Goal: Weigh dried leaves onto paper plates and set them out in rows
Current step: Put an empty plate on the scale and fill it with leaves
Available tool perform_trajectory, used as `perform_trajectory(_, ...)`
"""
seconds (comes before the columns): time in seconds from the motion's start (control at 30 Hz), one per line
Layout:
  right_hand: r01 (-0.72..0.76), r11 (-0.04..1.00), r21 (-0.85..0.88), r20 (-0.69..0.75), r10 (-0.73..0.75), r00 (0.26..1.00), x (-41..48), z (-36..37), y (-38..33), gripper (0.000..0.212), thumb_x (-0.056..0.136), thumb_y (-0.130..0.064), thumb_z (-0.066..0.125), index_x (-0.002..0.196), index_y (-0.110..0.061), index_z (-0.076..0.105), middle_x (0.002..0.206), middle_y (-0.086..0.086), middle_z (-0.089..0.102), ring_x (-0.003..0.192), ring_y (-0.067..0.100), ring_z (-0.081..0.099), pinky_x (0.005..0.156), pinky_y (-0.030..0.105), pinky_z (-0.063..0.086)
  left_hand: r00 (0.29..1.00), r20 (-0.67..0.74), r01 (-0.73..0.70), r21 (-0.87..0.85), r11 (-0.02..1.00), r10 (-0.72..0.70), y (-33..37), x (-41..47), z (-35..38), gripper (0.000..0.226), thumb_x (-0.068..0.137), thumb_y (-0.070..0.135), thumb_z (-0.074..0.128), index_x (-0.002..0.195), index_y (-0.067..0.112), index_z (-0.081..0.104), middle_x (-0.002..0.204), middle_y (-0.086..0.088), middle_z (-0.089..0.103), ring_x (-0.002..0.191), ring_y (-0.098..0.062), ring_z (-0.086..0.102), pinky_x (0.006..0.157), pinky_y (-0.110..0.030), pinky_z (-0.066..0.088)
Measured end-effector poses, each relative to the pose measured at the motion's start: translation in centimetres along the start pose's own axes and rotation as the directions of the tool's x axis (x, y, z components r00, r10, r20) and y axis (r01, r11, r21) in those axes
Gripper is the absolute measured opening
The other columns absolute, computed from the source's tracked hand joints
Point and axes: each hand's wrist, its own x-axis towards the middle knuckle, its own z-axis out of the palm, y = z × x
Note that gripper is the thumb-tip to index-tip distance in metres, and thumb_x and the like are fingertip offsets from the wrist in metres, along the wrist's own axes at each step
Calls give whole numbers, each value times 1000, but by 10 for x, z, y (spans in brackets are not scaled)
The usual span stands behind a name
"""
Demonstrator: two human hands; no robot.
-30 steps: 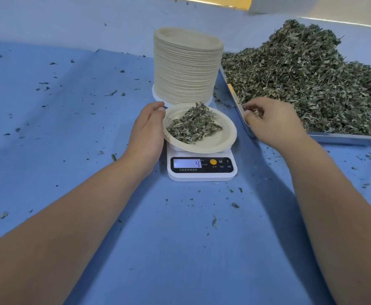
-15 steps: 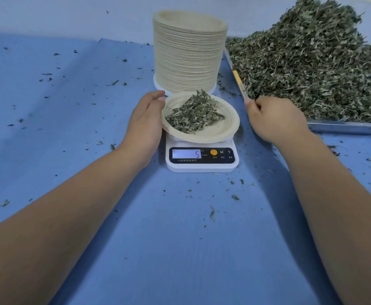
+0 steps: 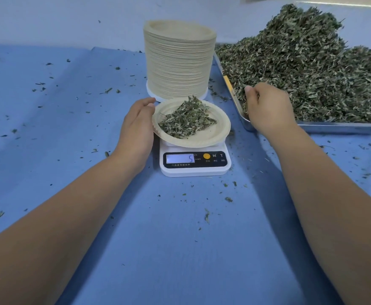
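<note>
The paper plate (image 3: pixel 202 140) sits on the white scale (image 3: pixel 193 170) straight ahead of me at 12 o'clock, with a small pile of leaves (image 3: pixel 186 119) on it. The scale's display (image 3: pixel 180 158) reads 5. My left hand (image 3: pixel 136 128) lies at the plate's 9 o'clock side, its fingers relaxed and laid along the rim. I cannot see the thumb. Beyond the scale, also at 12 o'clock, stands a tall stack of plates (image 3: pixel 179 62). At 2 o'clock a metal tray (image 3: pixel 334 127) carries a big heap of dried leaves (image 3: pixel 301 69). My right hand (image 3: pixel 266 108) is at the tray's near left corner, at the plate's 3 o'clock, with its fingers curled into the heap's edge, pinching leaves against the thumb. Loose crumbs of leaf are scattered over the blue desk (image 3: pixel 180 249).
</note>
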Motion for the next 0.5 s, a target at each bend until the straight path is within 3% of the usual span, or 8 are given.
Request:
perform_trajectory(0.07,11,1000,10,8,-11,1000,10,-6,-7,43,109,-36,38,83,-4,51,66,6,46,63,28,43,58,35,23,1000,2,-10,-10,1000,10,1,-1,0,30,84,43,45,106,44,66,105,29,66,99,13,62,94,-25,50)
perform_trajectory(0.2,79,992,101,-9,-78,997,19,-20,-45,41,109,-39,39,78,-12,48,64,-4,45,57,8,38,51,28,25,1000,7,-4,-22,1000,4,0,0,0,29,84,44,45,104,44,66,103,27,68,94,14,64,86,-21,49)
perform_trajectory(0.33,285,928,239,49,-305,951,-10,-19,-90,38,108,-39,42,79,-18,57,68,-5,59,57,1,53,53,17,43,1000,8,-11,-12,1000,11,-1,0,-1,33,84,43,45,108,41,68,108,21,71,99,8,66,86,-22,49)
perform_trajectory(0.4,367,899,240,115,-401,909,-28,-12,-97,37,107,-38,44,83,-15,59,72,-4,61,66,13,60,62,31,51,1000,6,-16,-10,1000,16,-3,0,0,39,85,42,46,115,34,69,110,17,72,102,3,67,88,-24,51)
perform_trajectory(0.5,391,886,249,147,-434,889,-41,-2,-93,31,103,-38,51,83,-16,61,73,-9,54,69,9,51,66,33,39,1000,20,-19,-5,1000,19,-3,1,0,40,87,41,45,118,32,68,114,12,72,107,-3,67,95,-31,53)
